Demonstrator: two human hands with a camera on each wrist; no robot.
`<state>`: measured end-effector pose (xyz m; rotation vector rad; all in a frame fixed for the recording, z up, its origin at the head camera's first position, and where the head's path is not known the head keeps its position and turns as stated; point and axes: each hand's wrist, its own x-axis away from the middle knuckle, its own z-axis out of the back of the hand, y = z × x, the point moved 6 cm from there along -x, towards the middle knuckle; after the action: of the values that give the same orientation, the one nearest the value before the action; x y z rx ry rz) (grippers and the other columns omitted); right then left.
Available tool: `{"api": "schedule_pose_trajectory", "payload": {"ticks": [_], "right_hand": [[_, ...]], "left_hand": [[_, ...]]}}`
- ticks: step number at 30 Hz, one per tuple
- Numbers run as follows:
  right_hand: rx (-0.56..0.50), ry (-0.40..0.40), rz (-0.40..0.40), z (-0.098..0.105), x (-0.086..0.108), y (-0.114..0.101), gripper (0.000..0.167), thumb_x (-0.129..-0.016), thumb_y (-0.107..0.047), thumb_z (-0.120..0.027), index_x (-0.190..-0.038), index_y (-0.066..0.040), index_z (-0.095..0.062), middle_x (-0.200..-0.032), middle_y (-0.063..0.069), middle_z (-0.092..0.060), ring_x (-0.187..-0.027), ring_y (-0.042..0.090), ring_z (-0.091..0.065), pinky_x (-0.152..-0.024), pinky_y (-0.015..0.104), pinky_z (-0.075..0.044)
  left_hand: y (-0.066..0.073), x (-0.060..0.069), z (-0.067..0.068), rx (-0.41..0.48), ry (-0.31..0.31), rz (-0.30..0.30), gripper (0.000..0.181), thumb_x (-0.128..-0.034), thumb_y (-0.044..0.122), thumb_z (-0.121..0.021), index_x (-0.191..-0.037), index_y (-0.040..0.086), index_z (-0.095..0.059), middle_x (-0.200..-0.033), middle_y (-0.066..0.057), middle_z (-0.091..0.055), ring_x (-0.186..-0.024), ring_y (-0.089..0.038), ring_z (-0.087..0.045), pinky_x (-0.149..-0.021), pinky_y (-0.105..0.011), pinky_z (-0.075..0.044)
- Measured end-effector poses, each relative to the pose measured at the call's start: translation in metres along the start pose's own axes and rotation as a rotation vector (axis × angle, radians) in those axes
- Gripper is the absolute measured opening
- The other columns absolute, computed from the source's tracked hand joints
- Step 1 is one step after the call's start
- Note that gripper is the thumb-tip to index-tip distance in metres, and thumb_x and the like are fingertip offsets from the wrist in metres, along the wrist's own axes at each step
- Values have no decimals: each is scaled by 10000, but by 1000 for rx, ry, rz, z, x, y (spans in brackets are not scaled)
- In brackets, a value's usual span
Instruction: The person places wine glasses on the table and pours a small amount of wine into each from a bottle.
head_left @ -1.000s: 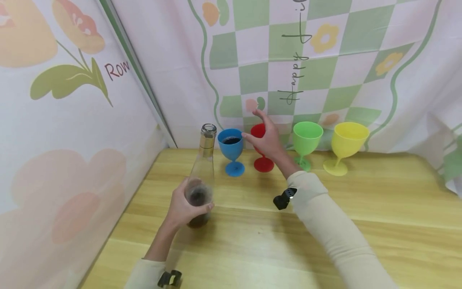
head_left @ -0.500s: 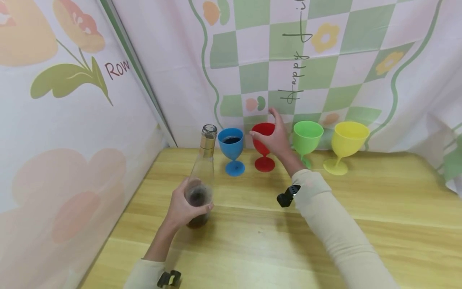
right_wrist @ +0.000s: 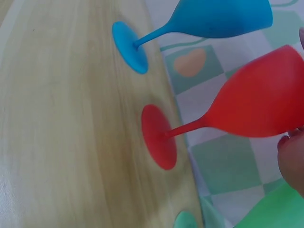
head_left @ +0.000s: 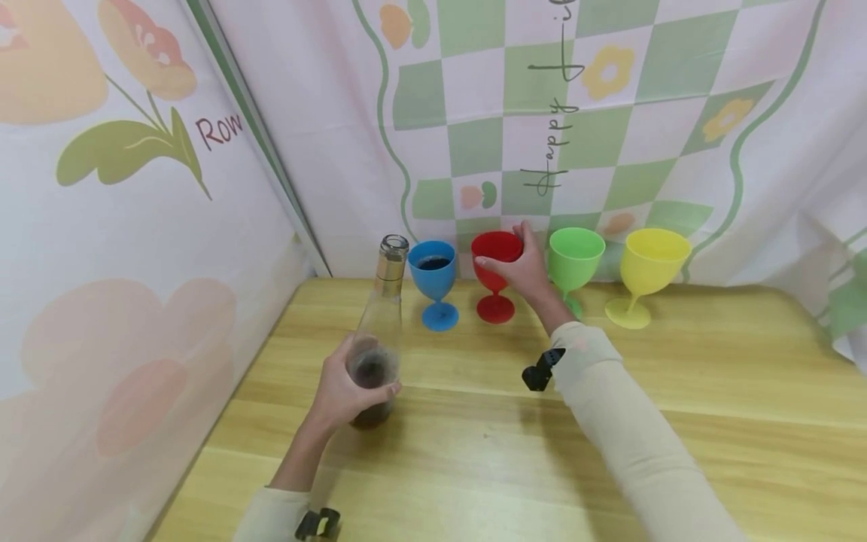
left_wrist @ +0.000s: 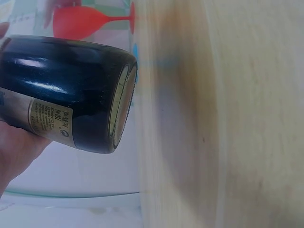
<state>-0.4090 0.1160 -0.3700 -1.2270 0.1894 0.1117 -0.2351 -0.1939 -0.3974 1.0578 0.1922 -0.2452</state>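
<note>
My left hand point(head_left: 352, 384) grips a glass wine bottle point(head_left: 379, 320) with dark liquid low inside. In the left wrist view the bottle point(left_wrist: 71, 80) bears a pale label, and its base shows, held off the table. My right hand point(head_left: 521, 267) holds the bowl of a red goblet point(head_left: 491, 263), thumb across the front and a finger at the far side of the rim. The right wrist view has fingers point(right_wrist: 289, 149) against the bowl of the red goblet point(right_wrist: 256, 97), its foot on the table. Left of it stands a blue goblet point(head_left: 433, 280) with dark liquid inside.
A green goblet point(head_left: 576, 256) stands just right of my right hand, and a yellow goblet point(head_left: 652, 263) farther right. The wooden table point(head_left: 474, 467) ends at a patterned cloth point(head_left: 535, 143) behind the goblets. Another cloth wall point(head_left: 135, 286) rises on the left.
My right hand has moved right from between the blue and red goblets, lowered, and closed around the red goblet's bowl. The left hand and bottle have stayed almost still.
</note>
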Motion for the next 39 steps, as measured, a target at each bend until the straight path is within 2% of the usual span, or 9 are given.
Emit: {"api": "schedule_pose_trajectory", "payload": {"ticks": [6,12,14,16,21,27,33,35,39], "right_hand": [[-9,-43,-84,0,-2,11,1092,-881,-327,-772,-1641,-127,-13,-1623,166,-320,-1476,356,-338,-1103,553,-482],[-19,-46,-114,-3,-5,12,1099,-868,-312,-788,-1641,-127,-29,-1619,168,-332,-1474,362,-347,-1112,540,-479],[-28,-42,-118,-4,-6,12,1085,-867,-292,-788,-1639,-123,-45,-1614,165,-339,-1469,359,-352,-1113,536,-479],[-39,-34,-117,-4,-6,12,1025,-861,-273,-793,-1626,-123,-126,-1593,157,-371,-1455,349,-372,-1103,528,-489],[-84,-14,-92,-4,-3,10,850,-842,-225,-803,-1533,-96,-325,-1524,148,-459,-1403,330,-435,-1065,509,-516],[-95,-11,-76,-2,2,4,839,-841,-245,-807,-1527,-109,-344,-1523,136,-460,-1402,326,-435,-1057,515,-524],[-94,-48,-22,7,12,-4,816,-851,-244,-802,-1524,-114,-360,-1521,132,-464,-1396,320,-438,-1046,510,-527],[-97,-68,6,10,18,-7,804,-854,-233,-800,-1521,-108,-369,-1516,131,-470,-1391,316,-444,-1021,466,-541],[-101,-109,58,15,32,-9,781,-857,-201,-797,-1509,-91,-382,-1496,128,-483,-1371,308,-461,-929,302,-553]], "left_hand": [[1,0,-1,4,-5,-22,688,-661,185,-907,-1267,99,-592,-1230,-100,-690,-1175,-294,-616,-1026,-497,-471],[1,0,-2,0,-8,-22,683,-668,199,-904,-1267,102,-592,-1241,-99,-685,-1188,-297,-611,-1026,-505,-469],[1,0,-2,-4,-9,-16,684,-672,203,-903,-1271,106,-590,-1250,-96,-682,-1193,-298,-610,-1028,-509,-469],[1,0,-2,-5,-11,-12,685,-675,206,-902,-1276,106,-588,-1253,-96,-681,-1194,-297,-610,-1028,-509,-470],[1,0,-4,5,-14,-1,690,-686,211,-897,-1288,82,-586,-1241,-95,-683,-1184,-286,-608,-1029,-505,-473],[3,0,-3,-1,-6,7,719,-681,210,-895,-1306,43,-580,-1248,-108,-678,-1189,-291,-609,-1032,-514,-472],[4,-3,-5,-4,-10,5,708,-682,203,-897,-1302,67,-584,-1243,-103,-680,-1177,-285,-613,-1020,-502,-478],[4,-4,-6,-4,-13,0,701,-681,202,-898,-1295,75,-586,-1235,-101,-684,-1165,-282,-615,-1013,-489,-482],[3,-4,-7,-2,-12,4,698,-675,201,-903,-1289,87,-591,-1223,-96,-688,-1150,-273,-617,-1003,-473,-485]]}}
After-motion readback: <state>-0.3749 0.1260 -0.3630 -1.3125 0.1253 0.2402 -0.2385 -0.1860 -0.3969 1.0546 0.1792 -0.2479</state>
